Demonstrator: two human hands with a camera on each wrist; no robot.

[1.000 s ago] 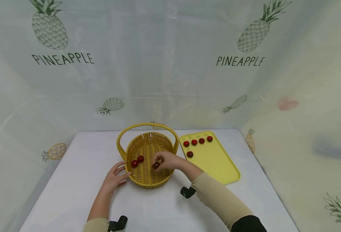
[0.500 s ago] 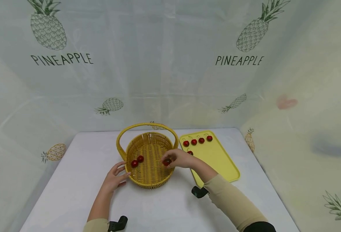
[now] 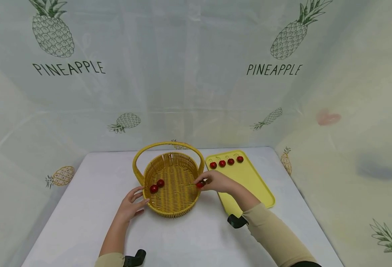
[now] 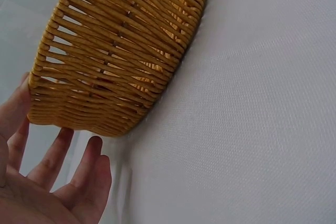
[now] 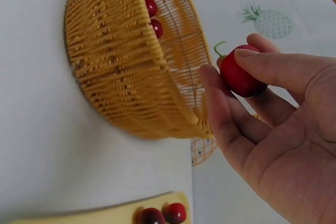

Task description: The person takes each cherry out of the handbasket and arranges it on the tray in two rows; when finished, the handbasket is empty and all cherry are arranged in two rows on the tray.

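My right hand (image 3: 217, 181) pinches a red cherry (image 5: 241, 72) between thumb and fingers, its green stem pointing away from the palm. In the head view the hand overlaps the right rim of a yellow woven basket (image 3: 174, 196) with a tall arched handle. Two cherries (image 3: 157, 186) lie inside, on the basket's left. At the basket's left side my left hand (image 3: 127, 205) has its fingers loosely spread; in the left wrist view the thumb touches the rim and other fingertips are close to the wall.
Right of the basket lies a yellow tray (image 3: 246, 181) with several cherries (image 3: 226, 162) in a row along its far end. My right forearm crosses over its near left part. Both stand on a white table (image 3: 182, 244) before a pineapple-print curtain (image 3: 196, 74).
My right hand has moved right, carrying the cherry from above the basket's inside to its right rim. It now hides the nearest cherry on the tray. The left hand stays in place.
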